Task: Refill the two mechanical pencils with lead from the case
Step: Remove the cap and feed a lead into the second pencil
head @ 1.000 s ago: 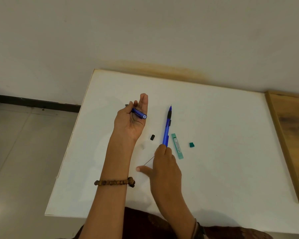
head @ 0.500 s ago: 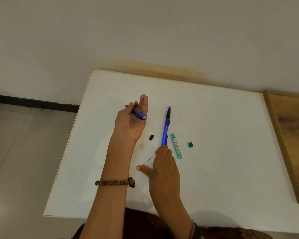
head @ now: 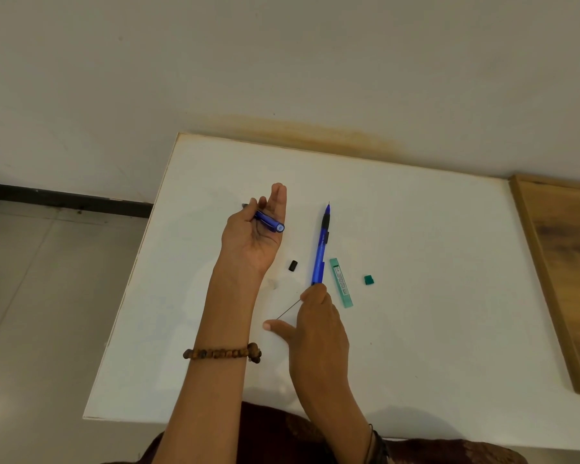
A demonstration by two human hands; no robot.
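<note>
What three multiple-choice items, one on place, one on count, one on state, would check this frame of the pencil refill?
1. Where does the green lead case lie?
A. just right of the pencil on the table
B. in the left hand
C. on the wooden board

2. How many blue mechanical pencils show?
A. one
B. two
C. three

3. What is the state of the lead case?
A. cap on
B. cap off, lying apart on the table
C. held upside down

Key:
1 A: the case lies alongside the blue pencil on the table, on its right.
2 B: one pencil lies on the white table, the other pencil is gripped in the left hand.
3 B: the small green cap sits by itself right of the case, while the right hand pinches a thin lead with its fingers.
</note>
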